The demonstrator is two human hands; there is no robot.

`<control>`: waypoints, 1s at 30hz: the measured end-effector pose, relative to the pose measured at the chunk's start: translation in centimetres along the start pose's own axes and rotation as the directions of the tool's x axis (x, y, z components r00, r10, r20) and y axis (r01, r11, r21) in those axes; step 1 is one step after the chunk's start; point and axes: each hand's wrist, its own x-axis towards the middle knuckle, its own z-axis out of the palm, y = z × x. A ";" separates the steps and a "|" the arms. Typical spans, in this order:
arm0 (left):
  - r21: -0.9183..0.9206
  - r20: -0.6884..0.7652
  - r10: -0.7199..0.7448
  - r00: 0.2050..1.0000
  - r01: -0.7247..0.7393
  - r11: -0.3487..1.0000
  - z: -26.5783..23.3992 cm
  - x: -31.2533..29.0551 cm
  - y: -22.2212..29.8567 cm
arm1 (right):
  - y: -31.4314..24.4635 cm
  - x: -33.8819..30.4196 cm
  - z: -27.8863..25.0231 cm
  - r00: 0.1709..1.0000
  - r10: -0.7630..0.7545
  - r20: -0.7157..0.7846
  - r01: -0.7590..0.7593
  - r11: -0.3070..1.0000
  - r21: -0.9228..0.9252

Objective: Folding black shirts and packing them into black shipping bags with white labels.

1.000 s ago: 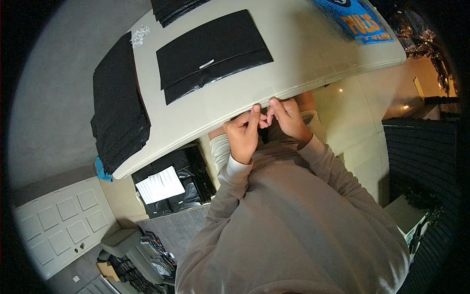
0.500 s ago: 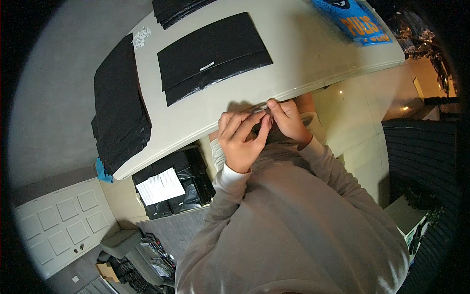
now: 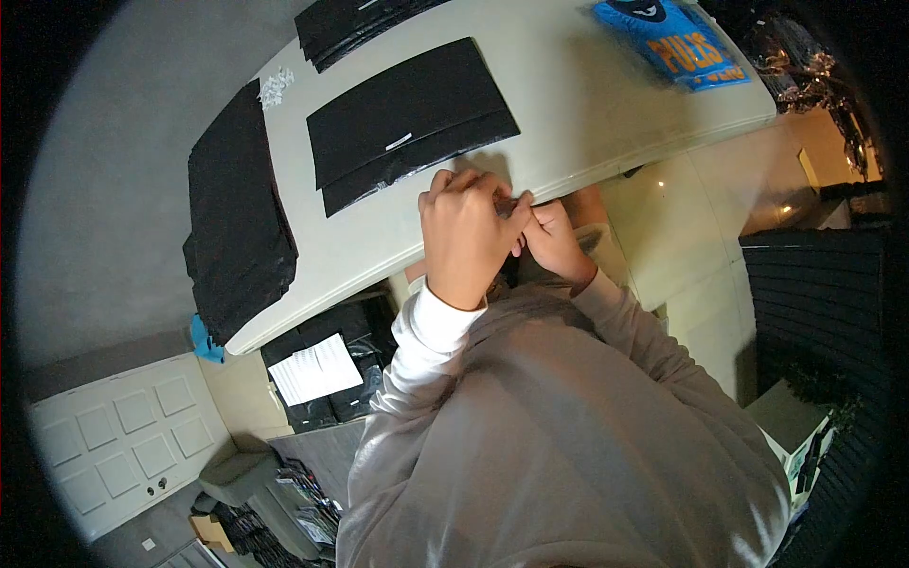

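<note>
My left hand (image 3: 462, 232) and my right hand (image 3: 557, 241) meet at the near edge of the pale table (image 3: 374, 270). Fingers of both are curled in a pinch, tips close together; whatever sits between them is too small or hidden to make out. Just beyond my left hand lies a flat black packet (image 3: 407, 109), its lower flap folded up. A small white strip (image 3: 399, 141) rests on that flap. Left of it stands a stack of black packets (image 3: 237, 204), with a little pile of small white pieces (image 3: 276, 85) at its far end.
More black packets (image 3: 355, 28) lie at the table's far side. A blue plastic-wrapped garment (image 3: 668, 47) lies at the far right corner. Below the table's left side, white paper (image 3: 317, 369) rests on black packages (image 3: 360, 322). A grey chair (image 3: 246, 473) stands at lower left, near a white door (image 3: 128, 440).
My left hand has turned knuckles-up and its spread fingers have curled in. It has shifted slightly toward the folded packet, while my right hand's fingers have tucked in closer.
</note>
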 end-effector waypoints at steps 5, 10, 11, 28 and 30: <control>0.038 0.108 -0.008 0.994 0.004 0.999 -0.6 0.5 1.0 | -0.2 -0.1 0.2 0.999 0.023 -0.036 -0.024 0.999 -0.032; 0.016 0.134 -0.047 0.990 0.045 0.999 -0.2 0.5 1.1 | 0.4 -0.2 0.1 0.998 0.032 -0.057 -0.032 0.999 -0.009; 0.002 0.126 -0.032 0.992 0.032 0.999 -0.1 0.5 1.0 | 0.2 -0.2 0.1 0.998 0.025 -0.057 -0.027 0.999 -0.043; -0.304 -0.439 -0.276 0.855 0.147 0.941 -8.2 -3.7 0.0 | -12.5 0.5 7.2 0.840 -0.530 0.120 0.446 0.546 -0.710; -0.472 -0.465 -0.367 0.806 0.125 0.873 -7.8 -4.5 -0.3 | -12.9 0.8 8.3 0.819 -0.551 0.161 0.465 0.473 -0.748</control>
